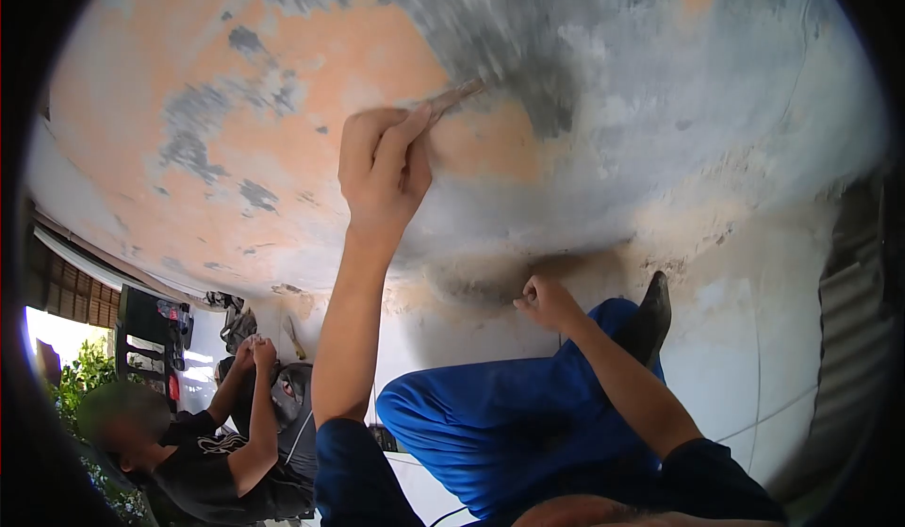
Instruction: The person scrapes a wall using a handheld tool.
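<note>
My left hand (386,161) is raised against the wall (358,56), with its thumb and fingers pinched on a thin, flat, greyish-brown scraper-like piece (457,98). The far end of this piece touches the wall where a dark grey patch (537,84) meets peach-coloured paint. Lower down, my right hand (551,305) has its fingers curled closed near the foot of the wall, above my bent leg in blue trousers (490,404). Whatever it may hold is hidden.
A co-worker in a black shirt (207,461) sits at the lower left, hands held together. Behind them stands a dark rack (146,338) near bright plants (85,376). Corrugated sheeting (853,310) borders the right side. My dark shoe (650,315) is close to the wall's base.
</note>
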`<state>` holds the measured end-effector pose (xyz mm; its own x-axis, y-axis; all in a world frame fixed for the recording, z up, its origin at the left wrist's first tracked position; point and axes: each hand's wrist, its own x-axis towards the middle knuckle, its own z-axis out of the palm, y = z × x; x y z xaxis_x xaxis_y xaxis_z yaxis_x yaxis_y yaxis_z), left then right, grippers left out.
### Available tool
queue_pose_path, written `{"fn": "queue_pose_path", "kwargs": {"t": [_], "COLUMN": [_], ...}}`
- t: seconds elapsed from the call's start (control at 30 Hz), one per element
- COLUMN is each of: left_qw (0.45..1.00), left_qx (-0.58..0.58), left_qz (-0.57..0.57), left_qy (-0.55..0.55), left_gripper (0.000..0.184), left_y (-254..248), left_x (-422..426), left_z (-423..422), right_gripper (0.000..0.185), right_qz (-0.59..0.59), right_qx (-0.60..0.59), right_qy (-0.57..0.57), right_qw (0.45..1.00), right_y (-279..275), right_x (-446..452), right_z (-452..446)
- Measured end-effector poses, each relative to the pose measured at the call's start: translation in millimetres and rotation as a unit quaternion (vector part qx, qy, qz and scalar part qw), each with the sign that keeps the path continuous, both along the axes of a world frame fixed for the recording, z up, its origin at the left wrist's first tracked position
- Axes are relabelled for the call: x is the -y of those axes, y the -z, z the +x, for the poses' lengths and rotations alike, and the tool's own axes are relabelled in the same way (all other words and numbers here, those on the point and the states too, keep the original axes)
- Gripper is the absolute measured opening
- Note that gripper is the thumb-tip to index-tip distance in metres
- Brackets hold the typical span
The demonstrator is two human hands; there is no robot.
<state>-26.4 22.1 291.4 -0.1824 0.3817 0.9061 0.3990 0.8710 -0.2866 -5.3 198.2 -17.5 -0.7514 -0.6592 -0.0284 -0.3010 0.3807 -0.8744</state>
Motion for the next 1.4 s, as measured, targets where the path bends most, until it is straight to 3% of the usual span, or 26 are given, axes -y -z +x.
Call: {"fn": "queue_pose_path", "kwargs": {"t": [0.13,0.23,0.33,0.47,0.63,0.77,0.87,0.9,1.03,1.17,1.27,1.4], "left_qw": [0.999,0.999,0.999,0.998,0.999,0.999,0.997,0.999,1.000,0.992,0.996,0.997], "left_qx": [-0.023,0.013,0.005,-0.037,0.005,-0.003,-0.016,-0.033,-0.004,-0.022,-0.058,-0.041], "left_qz": [0.030,-0.035,-0.030,0.047,-0.042,0.038,0.069,0.021,0.008,0.117,0.067,0.056], "left_qy": [0.028,0.029,0.014,-0.017,0.008,-0.036,-0.015,-0.012,-0.004,-0.043,-0.003,-0.015], "left_gripper": [0.032,0.033,0.035,0.026,0.026,0.024,0.023,0.023,0.021,0.017,0.017,0.018], "left_y": [0.1,-7.6,-3.1,12.5,-6.8,14.4,11.4,2.2,0.8,24.7,2.5,4.8], "left_x": [-9.3,-37.2,-14.1,-4.2,-23.1,15.3,-7.6,-21.6,-29.5,-3.1,-34.9,-35.0], "left_z": [-13.1,-24.9,-11.6,-6.0,-14.2,7.1,-4.2,-10.6,-12.5,-2.7,-21.1,-18.1], "right_gripper": [0.033,0.034,0.035,0.036,0.034,0.034,0.036,0.036,0.035,0.034,0.031,0.031], "right_qz": [-0.001,-0.006,0.011,0.029,-0.006,0.043,0.017,0.013,0.025,0.054,0.031,0.057], "right_qx": [0.002,0.009,0.008,0.029,0.015,0.005,0.037,0.030,0.020,-0.009,0.020,0.037], "right_qy": [0.014,0.005,-0.011,0.006,-0.007,-0.017,0.000,-0.005,-0.040,-0.025,-0.008,-0.066], "right_qw": [1.000,1.000,1.000,0.999,1.000,0.999,0.999,0.999,0.999,0.998,0.999,0.995], "right_y": [7.4,5.8,8.9,6.1,9.9,10.9,10.3,9.0,15.1,11.8,10.8,8.8], "right_x": [2.6,7.6,0.9,-3.9,6.3,3.4,1.2,4.2,5.1,-3.9,0.6,4.1], "right_z": [-0.3,1.7,0.4,-3.7,3.7,-2.9,-5.1,-4.8,4.5,-3.2,-4.5,0.3]}}
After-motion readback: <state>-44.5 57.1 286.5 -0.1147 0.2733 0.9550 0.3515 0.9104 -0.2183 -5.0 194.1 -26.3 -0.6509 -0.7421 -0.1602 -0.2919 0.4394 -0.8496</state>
